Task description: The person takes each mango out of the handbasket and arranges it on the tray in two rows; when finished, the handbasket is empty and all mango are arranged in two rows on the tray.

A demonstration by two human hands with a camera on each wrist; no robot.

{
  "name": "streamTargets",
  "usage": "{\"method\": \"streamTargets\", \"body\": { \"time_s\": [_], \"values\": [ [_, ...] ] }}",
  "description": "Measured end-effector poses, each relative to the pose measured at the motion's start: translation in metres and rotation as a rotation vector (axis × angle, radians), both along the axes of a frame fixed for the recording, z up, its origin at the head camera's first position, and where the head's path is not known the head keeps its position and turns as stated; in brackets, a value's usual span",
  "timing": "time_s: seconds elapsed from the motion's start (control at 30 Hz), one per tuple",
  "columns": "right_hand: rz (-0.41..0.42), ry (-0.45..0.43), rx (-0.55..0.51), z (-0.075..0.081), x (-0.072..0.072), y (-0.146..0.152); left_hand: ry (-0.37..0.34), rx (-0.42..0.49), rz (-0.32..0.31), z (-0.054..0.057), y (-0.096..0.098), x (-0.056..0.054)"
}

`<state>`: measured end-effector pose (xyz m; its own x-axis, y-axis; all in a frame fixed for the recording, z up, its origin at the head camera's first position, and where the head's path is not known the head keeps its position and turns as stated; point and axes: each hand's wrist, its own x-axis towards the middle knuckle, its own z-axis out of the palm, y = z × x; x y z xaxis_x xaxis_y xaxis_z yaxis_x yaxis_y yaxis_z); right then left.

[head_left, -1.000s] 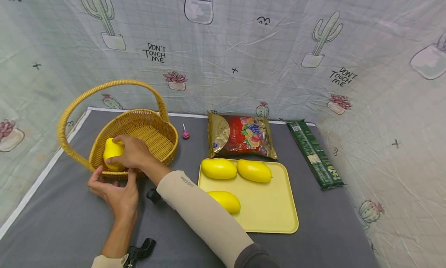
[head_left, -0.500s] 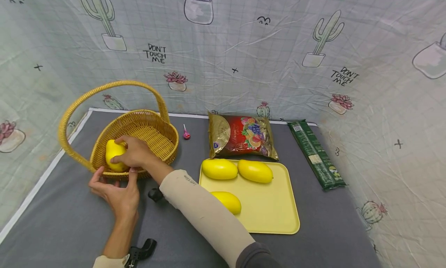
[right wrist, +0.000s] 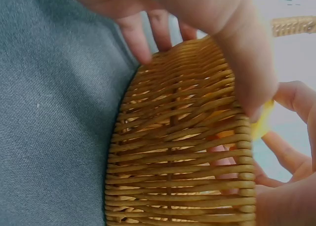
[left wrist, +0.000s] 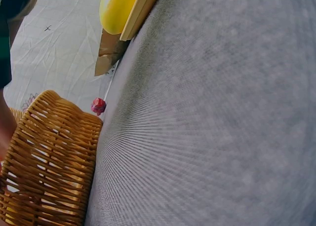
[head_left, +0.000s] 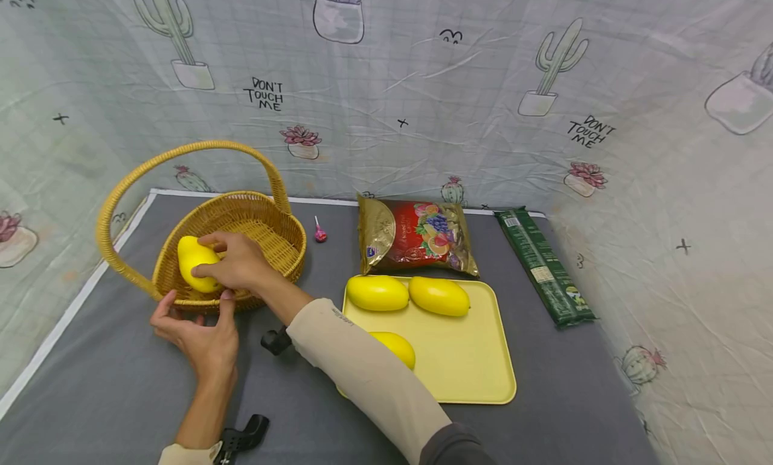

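A yellow mango [head_left: 194, 258] leans inside the left part of a wicker basket [head_left: 274, 240] with a tall arched handle. From above, my right hand [head_left: 238, 264] holds the mango between thumb and fingers. My left hand [head_left: 202, 337] grips the near rim of the basket. In the right wrist view, the left hand's thumb lies over the rim and its fingers touch the outer wicker wall [right wrist: 173, 137]; a little of the mango [right wrist: 262, 121] shows behind it. The left wrist view shows the basket side [left wrist: 54, 157], but little of the hand.
Right of the basket, a yellow tray [head_left: 459, 357] bears three more mangoes, one partly hidden by my right sleeve [head_left: 368, 378]. A lollipop [head_left: 320, 231], a red-and-gold candy bag [head_left: 417, 237] and a long green packet [head_left: 546, 270] lie behind and to the right.
In the basket the mango has gone from nearly upright to more slanted, its top leaning left. My right hand has shifted slightly with it; the left hand keeps its place on the rim.
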<state>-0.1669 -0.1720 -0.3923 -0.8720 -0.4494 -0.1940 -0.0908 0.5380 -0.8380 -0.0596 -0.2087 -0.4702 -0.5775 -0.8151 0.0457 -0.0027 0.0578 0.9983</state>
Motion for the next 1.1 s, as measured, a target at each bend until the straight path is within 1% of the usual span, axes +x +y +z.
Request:
{"method": "streamTargets", "body": {
  "time_s": [0.1,0.17,0.33,0.53,0.7,0.9,1.1],
  "values": [
    [-0.018,-0.006,-0.062,0.004,0.003,0.006,-0.004,-0.001,0.004,0.0,-0.001,0.0],
    [-0.018,0.005,-0.095,0.007,0.005,0.011,-0.009,-0.002,0.006,0.0,-0.001,0.0],
    [0.013,0.049,-0.159,0.02,0.011,0.026,-0.019,-0.001,0.012,0.001,0.0,0.0],
    [0.047,0.103,-0.202,0.036,0.019,0.051,-0.016,0.002,0.014,0.002,0.001,0.0],
    [0.093,0.119,-0.242,0.045,0.027,0.075,-0.017,0.008,0.018,0.002,0.0,0.001],
    [0.166,0.147,-0.32,0.05,0.032,0.105,-0.028,0.004,0.015,0.001,0.0,0.002],
    [0.217,0.119,-0.378,0.051,0.037,0.135,-0.023,-0.011,0.015,0.002,0.002,0.002]
  ]
}}
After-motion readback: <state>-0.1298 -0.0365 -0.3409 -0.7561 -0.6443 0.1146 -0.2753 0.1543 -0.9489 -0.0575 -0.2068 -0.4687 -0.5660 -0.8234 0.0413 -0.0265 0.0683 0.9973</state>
